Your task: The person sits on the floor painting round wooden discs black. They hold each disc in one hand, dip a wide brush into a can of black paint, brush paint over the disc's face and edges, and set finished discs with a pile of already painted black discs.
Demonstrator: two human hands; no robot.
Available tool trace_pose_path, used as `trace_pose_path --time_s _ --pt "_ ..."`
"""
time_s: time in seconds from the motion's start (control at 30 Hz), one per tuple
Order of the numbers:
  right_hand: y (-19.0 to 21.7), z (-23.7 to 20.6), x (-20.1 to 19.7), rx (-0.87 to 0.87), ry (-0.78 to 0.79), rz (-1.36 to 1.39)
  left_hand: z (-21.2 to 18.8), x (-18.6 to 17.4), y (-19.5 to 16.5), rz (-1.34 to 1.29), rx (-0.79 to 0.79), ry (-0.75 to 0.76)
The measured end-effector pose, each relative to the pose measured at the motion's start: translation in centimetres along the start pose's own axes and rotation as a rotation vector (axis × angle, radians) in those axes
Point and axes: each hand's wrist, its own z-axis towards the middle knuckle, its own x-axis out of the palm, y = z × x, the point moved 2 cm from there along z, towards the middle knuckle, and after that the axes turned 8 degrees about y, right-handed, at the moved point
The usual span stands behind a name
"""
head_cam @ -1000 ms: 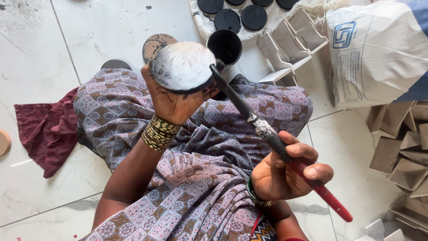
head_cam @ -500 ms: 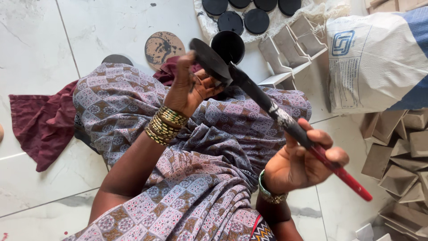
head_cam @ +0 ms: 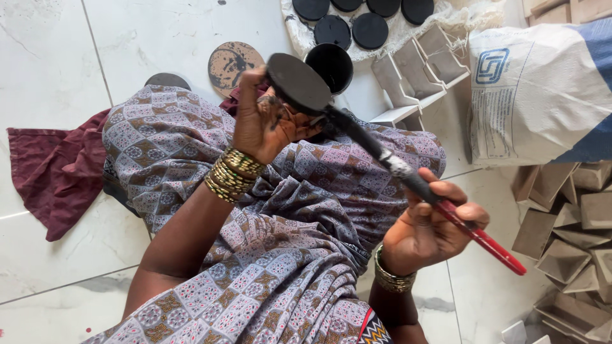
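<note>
White marble floor (head_cam: 159, 38) | left hand (head_cam: 264, 124) clamps black disc (head_cam: 298, 83) | right hand (head_cam: 424, 229) clamps brush (head_cam: 408, 181) (red-handled)

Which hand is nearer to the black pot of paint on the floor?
The left. The left hand holds a black disc up right beside the black pot in the picture. The right hand grips the red-handled brush lower down, well away from the pot.

Landmark: cup (head_cam: 330, 65). Disc (head_cam: 298, 81) just left of cup, on left hand (head_cam: 264, 121). Brush (head_cam: 408, 181) runs from disc down-right into right hand (head_cam: 427, 229). Sack (head_cam: 542, 95) right of cup. Cloth (head_cam: 54, 169) far left.
</note>
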Motion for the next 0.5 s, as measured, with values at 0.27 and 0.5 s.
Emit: trace_pose_path --time_s 0.27,0.5 --pt "-0.4 0.6 -0.5 0.022 -0.105 0.123 -1.5 -1.8 0.6 -0.203 -0.001 0.232" --pt "-0.7 -0.3 0.3 0.026 -0.076 0.144 -2.1 -1.7 1.6 -0.359 0.018 0.235"
